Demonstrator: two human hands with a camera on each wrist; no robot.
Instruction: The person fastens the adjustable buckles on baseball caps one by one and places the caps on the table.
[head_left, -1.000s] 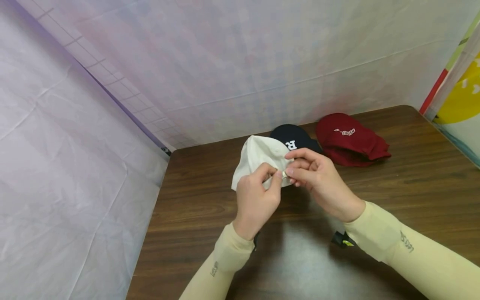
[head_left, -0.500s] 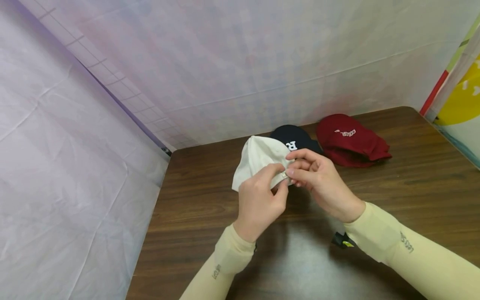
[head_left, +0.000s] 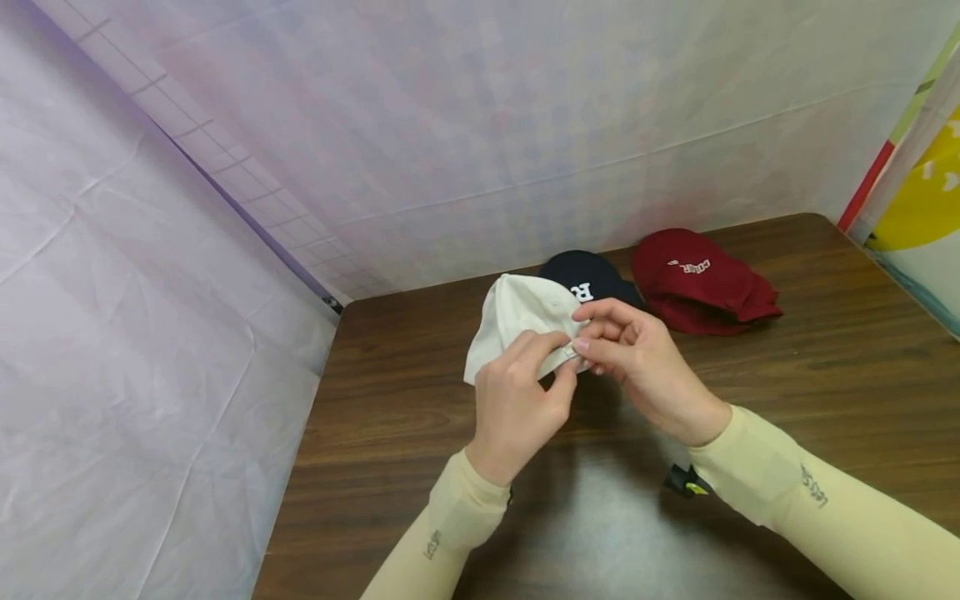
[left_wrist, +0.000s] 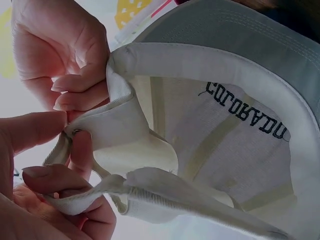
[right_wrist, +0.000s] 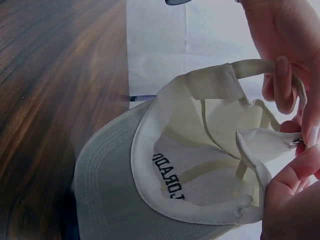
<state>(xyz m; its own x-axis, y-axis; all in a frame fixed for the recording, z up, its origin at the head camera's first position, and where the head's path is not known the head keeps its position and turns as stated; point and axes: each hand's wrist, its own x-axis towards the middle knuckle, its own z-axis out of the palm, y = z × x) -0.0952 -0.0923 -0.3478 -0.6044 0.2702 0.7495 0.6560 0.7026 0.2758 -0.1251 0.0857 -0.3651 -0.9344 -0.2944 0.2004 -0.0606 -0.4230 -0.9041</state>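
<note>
A white baseball cap (head_left: 525, 304) is held up over the table, its back opening toward me. My left hand (head_left: 521, 404) pinches the cap's back strap (left_wrist: 85, 201) between thumb and fingers. Close beside it, my right hand (head_left: 637, 358) pinches the strap's other side at a small metal buckle (right_wrist: 296, 142). The strap loops around the left fingers in the right wrist view. Inside the crown, the back of dark stitched lettering (left_wrist: 245, 111) shows, and the brim (right_wrist: 107, 180) points away from the hands. Fingertips partly hide the buckle.
A black cap (head_left: 581, 271) with a white letter R lies behind the white cap. To its right sits a dark red cap (head_left: 697, 283). The brown wooden table (head_left: 375, 433) ends at a pale cloth backdrop (head_left: 450, 150).
My left hand has turned and shifted right along the strap, its fingers now spread around it, so more of the strap and buckle shows. The right hand has stayed nearly still.
</note>
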